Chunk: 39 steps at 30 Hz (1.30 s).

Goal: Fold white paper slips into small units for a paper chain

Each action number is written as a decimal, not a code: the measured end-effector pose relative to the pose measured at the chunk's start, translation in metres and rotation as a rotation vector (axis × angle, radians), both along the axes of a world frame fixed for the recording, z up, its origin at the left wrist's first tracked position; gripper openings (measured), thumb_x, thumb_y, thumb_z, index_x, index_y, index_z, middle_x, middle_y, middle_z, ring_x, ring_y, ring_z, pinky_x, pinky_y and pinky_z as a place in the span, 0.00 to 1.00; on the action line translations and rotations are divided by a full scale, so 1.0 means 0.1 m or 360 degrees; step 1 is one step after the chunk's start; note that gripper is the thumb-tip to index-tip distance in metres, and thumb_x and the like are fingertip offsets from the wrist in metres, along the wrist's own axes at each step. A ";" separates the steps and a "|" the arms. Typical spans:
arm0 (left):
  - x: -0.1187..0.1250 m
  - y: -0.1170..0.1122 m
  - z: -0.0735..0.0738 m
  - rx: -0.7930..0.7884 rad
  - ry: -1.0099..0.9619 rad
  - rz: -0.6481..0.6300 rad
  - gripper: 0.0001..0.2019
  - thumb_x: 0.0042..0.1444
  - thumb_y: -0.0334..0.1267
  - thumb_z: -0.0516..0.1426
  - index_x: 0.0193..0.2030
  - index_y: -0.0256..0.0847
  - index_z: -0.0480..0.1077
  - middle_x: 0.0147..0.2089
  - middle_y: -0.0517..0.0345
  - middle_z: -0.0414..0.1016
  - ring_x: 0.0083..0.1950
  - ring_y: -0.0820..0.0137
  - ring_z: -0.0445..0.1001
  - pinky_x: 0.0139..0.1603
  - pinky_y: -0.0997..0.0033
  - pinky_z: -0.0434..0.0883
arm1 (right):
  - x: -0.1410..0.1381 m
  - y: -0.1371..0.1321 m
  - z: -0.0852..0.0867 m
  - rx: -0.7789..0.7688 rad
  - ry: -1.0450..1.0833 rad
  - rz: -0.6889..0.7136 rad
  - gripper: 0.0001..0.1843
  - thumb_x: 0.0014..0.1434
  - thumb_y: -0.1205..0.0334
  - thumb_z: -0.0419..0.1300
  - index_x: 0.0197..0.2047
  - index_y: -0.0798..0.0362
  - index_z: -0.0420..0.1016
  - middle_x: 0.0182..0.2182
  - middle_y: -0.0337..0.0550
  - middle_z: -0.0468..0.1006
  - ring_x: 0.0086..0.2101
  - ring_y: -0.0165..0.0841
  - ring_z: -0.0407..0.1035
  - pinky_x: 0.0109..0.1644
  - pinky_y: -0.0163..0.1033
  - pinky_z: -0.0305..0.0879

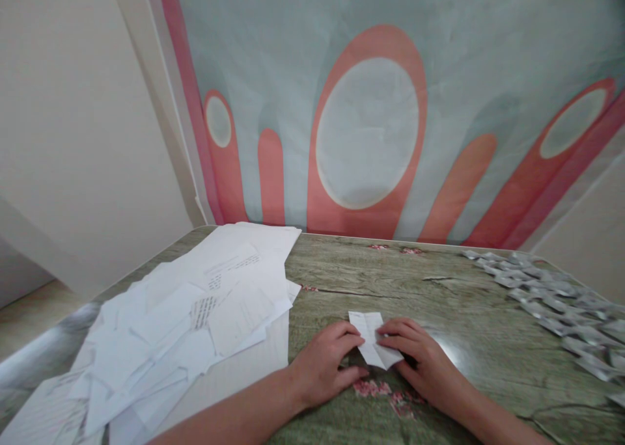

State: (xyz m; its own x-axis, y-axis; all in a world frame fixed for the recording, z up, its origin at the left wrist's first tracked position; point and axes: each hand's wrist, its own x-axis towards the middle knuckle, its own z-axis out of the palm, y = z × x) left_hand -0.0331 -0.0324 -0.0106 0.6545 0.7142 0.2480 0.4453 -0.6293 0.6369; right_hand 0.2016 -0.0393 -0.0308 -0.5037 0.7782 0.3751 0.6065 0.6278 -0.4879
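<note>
- Paper slip (pixel 374 349): lower centre of the frame, between both hands, above the table (pixel 342 269). Creases show on its upper surface; its panels do not lie fully flat.
- Left hand (pixel 322 364): fingertips at the slip's left edge, thumb apart from them near the lower corner. Whether the slip is pinched here cannot be told.
- Right hand (pixel 427 360): grasping the slip's right side, fingers on top, thumb at the lower right corner.
- Creasing, as judged: align opposite edges before applying pressure. Steady the slip with one hand; run a fingertip of the other along the fold from centre outward. Use the tabletop as backing. Thin paper will likely skew if both sides are pulled unequally.
- Paper pile (pixel 239 331): left of the frame, loose sheets overlapping. Keep the left forearm from dragging these.
- Folded pieces (pixel 551 295): right edge of the frame, in rows. Keep the right elbow clear to avoid disturbing them.
</note>
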 end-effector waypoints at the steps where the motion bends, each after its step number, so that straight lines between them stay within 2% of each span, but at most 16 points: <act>1: 0.00 0.01 -0.01 0.0017 -0.0002 0.0021 0.17 0.52 0.34 0.60 0.50 0.39 0.69 0.49 0.51 0.68 0.50 0.66 0.67 0.53 0.69 0.64 | 0.00 0.00 0.01 -0.0008 0.0001 0.0006 0.24 0.47 0.79 0.53 0.45 0.50 0.74 0.44 0.46 0.74 0.49 0.40 0.63 0.53 0.49 0.60; 3: 0.01 0.02 -0.03 0.0051 -0.0014 0.0050 0.14 0.52 0.26 0.56 0.47 0.38 0.71 0.47 0.52 0.70 0.48 0.68 0.68 0.51 0.71 0.64 | -0.01 -0.01 0.03 -0.0031 0.0007 0.0020 0.20 0.51 0.77 0.54 0.44 0.49 0.74 0.44 0.45 0.75 0.48 0.39 0.63 0.52 0.49 0.60; 5: 0.02 0.04 -0.03 0.0062 -0.0019 0.0066 0.12 0.53 0.24 0.54 0.42 0.38 0.73 0.43 0.54 0.71 0.45 0.70 0.69 0.49 0.73 0.64 | -0.01 -0.02 0.05 -0.0060 0.0024 0.0040 0.15 0.56 0.73 0.54 0.44 0.48 0.74 0.43 0.44 0.75 0.47 0.39 0.64 0.52 0.48 0.59; 10: 0.02 0.06 0.05 0.0049 0.0058 0.0162 0.05 0.56 0.32 0.56 0.33 0.40 0.73 0.35 0.59 0.73 0.40 0.69 0.69 0.44 0.71 0.63 | -0.03 -0.03 0.08 -0.0189 0.0130 0.0036 0.09 0.62 0.64 0.52 0.38 0.49 0.74 0.39 0.44 0.75 0.43 0.37 0.65 0.49 0.44 0.60; 17: 0.05 0.07 0.05 0.0066 0.0124 0.0336 0.11 0.59 0.37 0.53 0.26 0.39 0.69 0.32 0.58 0.71 0.38 0.68 0.67 0.42 0.70 0.62 | -0.07 0.03 0.09 -0.0373 0.0205 -0.0104 0.16 0.65 0.57 0.49 0.28 0.52 0.68 0.28 0.40 0.70 0.33 0.33 0.65 0.39 0.38 0.61; 21: 0.06 0.08 0.04 0.0088 0.0172 0.0477 0.10 0.58 0.38 0.54 0.27 0.39 0.68 0.33 0.57 0.69 0.40 0.67 0.65 0.42 0.69 0.62 | -0.11 0.04 0.08 -0.0378 0.0219 -0.0171 0.16 0.64 0.57 0.48 0.26 0.52 0.65 0.27 0.40 0.68 0.32 0.33 0.64 0.38 0.38 0.60; 26: 0.06 0.09 0.05 0.0105 0.0223 0.0538 0.08 0.56 0.39 0.55 0.28 0.39 0.67 0.35 0.57 0.67 0.42 0.65 0.64 0.43 0.66 0.62 | -0.13 0.07 0.09 -0.0360 0.0216 -0.0241 0.14 0.63 0.60 0.49 0.26 0.52 0.65 0.35 0.44 0.68 0.36 0.34 0.65 0.41 0.38 0.62; 29: 0.07 0.07 0.09 0.0136 0.0227 0.0579 0.05 0.55 0.38 0.57 0.36 0.39 0.67 0.39 0.56 0.67 0.44 0.64 0.64 0.45 0.63 0.63 | -0.13 0.12 0.09 -0.0375 0.0168 -0.0242 0.13 0.61 0.61 0.51 0.26 0.52 0.66 0.38 0.45 0.68 0.38 0.34 0.66 0.42 0.39 0.63; 31: 0.09 0.01 0.12 0.0206 0.0248 0.0542 0.11 0.54 0.37 0.57 0.43 0.39 0.65 0.45 0.53 0.67 0.47 0.62 0.64 0.49 0.61 0.63 | -0.12 0.15 0.10 -0.0401 0.0129 -0.0214 0.12 0.60 0.62 0.51 0.26 0.52 0.66 0.38 0.45 0.68 0.37 0.34 0.67 0.42 0.39 0.63; 33: 0.12 -0.09 0.15 0.0296 0.0326 0.0362 0.13 0.57 0.36 0.55 0.49 0.41 0.64 0.52 0.53 0.67 0.53 0.62 0.63 0.54 0.58 0.60 | -0.12 0.18 0.11 -0.0416 0.0109 -0.0194 0.12 0.60 0.62 0.51 0.25 0.53 0.66 0.37 0.45 0.68 0.36 0.34 0.67 0.41 0.39 0.64; 35: 0.16 -0.19 0.15 0.0332 0.0410 0.0168 0.16 0.59 0.42 0.53 0.53 0.40 0.63 0.57 0.51 0.65 0.59 0.60 0.60 0.59 0.57 0.56 | -0.12 0.19 0.10 -0.0420 0.0115 -0.0190 0.12 0.60 0.63 0.51 0.25 0.53 0.66 0.37 0.45 0.68 0.36 0.33 0.67 0.41 0.39 0.64; 39: 0.18 -0.28 0.11 0.0267 0.0548 -0.0089 0.31 0.61 0.54 0.46 0.62 0.31 0.54 0.66 0.43 0.53 0.67 0.55 0.48 0.65 0.54 0.48 | -0.10 0.17 0.08 -0.0405 0.0164 -0.0202 0.12 0.60 0.62 0.52 0.25 0.53 0.66 0.37 0.45 0.68 0.38 0.34 0.67 0.42 0.39 0.64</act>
State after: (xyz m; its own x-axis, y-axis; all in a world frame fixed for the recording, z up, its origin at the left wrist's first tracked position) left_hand -0.0149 -0.0605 0.0008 0.7565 0.6435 0.1172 0.5775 -0.7412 0.3422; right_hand 0.1914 -0.0219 -0.0223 -0.3656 0.9082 0.2039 0.6116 0.3995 -0.6829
